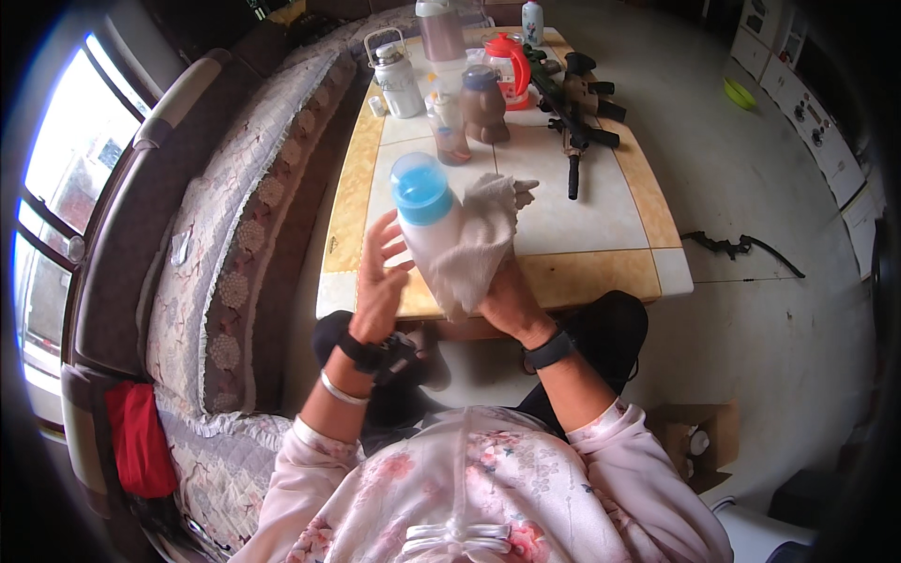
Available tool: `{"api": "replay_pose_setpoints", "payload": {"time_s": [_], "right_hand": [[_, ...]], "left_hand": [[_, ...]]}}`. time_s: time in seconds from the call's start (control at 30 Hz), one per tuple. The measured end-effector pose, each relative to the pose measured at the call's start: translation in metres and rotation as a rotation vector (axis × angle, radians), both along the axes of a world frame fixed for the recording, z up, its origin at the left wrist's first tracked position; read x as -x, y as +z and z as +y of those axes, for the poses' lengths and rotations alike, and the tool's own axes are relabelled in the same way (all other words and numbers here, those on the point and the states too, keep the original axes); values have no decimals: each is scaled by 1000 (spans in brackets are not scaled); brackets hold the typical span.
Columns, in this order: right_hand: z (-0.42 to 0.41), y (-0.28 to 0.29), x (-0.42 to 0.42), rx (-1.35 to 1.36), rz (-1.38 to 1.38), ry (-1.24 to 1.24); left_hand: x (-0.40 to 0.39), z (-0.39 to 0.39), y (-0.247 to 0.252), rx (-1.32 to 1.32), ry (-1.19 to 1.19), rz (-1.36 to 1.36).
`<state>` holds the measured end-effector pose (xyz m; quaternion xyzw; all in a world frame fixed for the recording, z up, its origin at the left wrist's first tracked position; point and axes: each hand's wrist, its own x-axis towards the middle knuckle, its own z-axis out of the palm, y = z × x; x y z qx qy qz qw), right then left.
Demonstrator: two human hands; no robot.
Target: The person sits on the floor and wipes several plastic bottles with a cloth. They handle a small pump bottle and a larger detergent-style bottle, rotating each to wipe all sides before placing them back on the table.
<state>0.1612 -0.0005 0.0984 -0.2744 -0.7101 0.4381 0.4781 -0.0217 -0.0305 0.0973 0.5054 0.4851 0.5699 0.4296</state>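
Observation:
A translucent plastic bottle with a blue collar and clear cap stands tilted above the near edge of the table. My right hand has hold of a light grey-beige cloth, which lies against the bottle's right side and covers part of it. The fingers of the right hand are mostly hidden behind the cloth. At the bottle's left side my left hand has its fingers spread; whether they touch the bottle is unclear. Beyond the bottle stand a small clear dispenser bottle and a brown bear-shaped jar.
The tiled table also bears a white handled flask, a red-lidded pitcher, a tall pinkish container, a white bottle and toy-like guns. A sofa runs along the left; a black bow lies on the floor.

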Motion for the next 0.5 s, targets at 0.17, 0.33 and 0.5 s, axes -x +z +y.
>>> {"api": "replay_pose_setpoints", "payload": {"time_s": [0.17,0.33,0.5], "right_hand": [[18,-23,42,-248,-3,-381],[32,-39,32,-497,-258,-344],[49,-47,16,-334,-237,-161]], "left_hand": [[54,60,-16,-111,143,597],[78,119,-25,-319,-201,962],[51,115,-20,-196,-220,897]]}}
